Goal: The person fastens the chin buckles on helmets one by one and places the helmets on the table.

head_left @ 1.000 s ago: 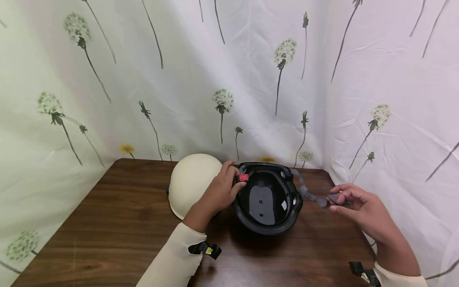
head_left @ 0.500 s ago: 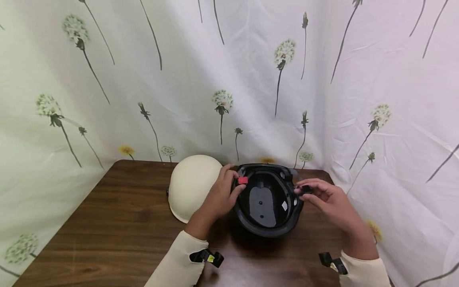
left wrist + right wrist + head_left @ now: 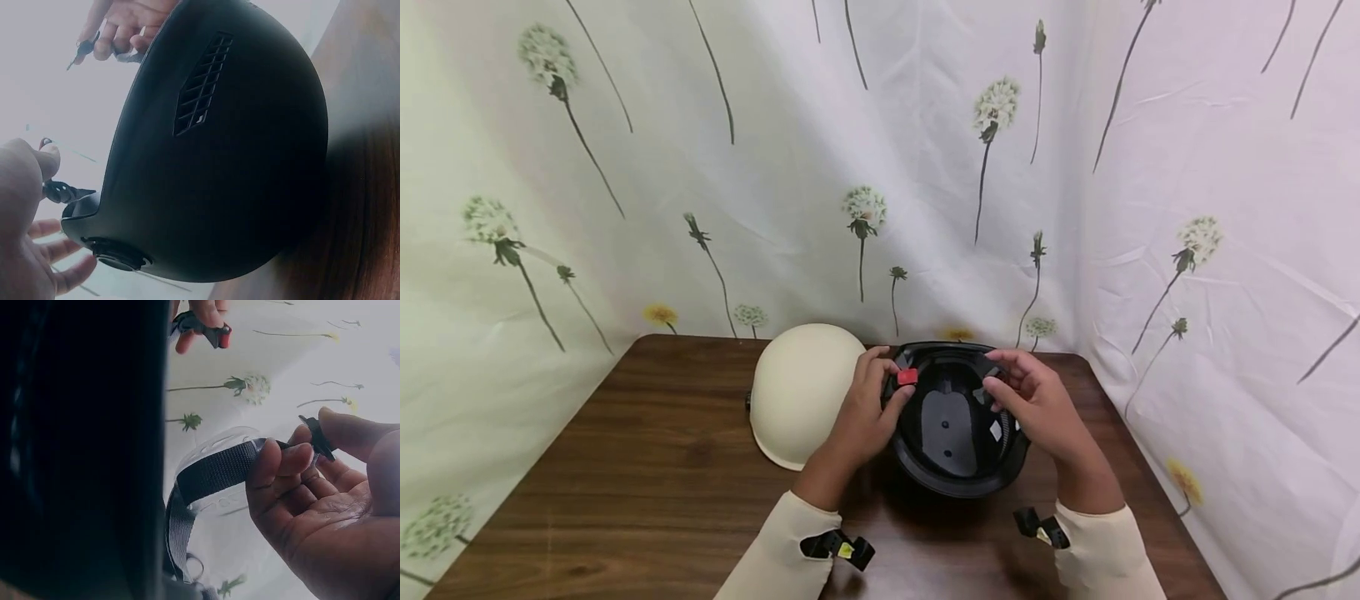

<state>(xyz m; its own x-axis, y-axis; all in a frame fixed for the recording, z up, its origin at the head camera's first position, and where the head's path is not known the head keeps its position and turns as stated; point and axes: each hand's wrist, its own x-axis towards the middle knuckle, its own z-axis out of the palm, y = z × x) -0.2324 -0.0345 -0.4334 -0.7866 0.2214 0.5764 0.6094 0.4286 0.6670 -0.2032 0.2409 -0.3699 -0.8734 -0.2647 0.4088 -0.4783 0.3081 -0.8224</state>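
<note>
A black helmet lies upside down on the table, its hollow facing up. At its left rim my left hand pinches a red and black strap buckle between thumb and fingers. Over the right side of the hollow, my right hand holds the other end of the chin strap. In the right wrist view a black plastic clip is pinched at the fingertips, and grey webbing strap with a clear chin cup runs back to the helmet. The two buckle parts are apart.
A cream helmet stands dome-up just left of the black one, partly behind my left hand. Both are on a brown wooden table. A white curtain with dandelion prints hangs behind and at both sides.
My right hand has moved left with the strap and clip, from beyond the black helmet's right side to over its hollow. My left hand has stayed at the red buckle.
</note>
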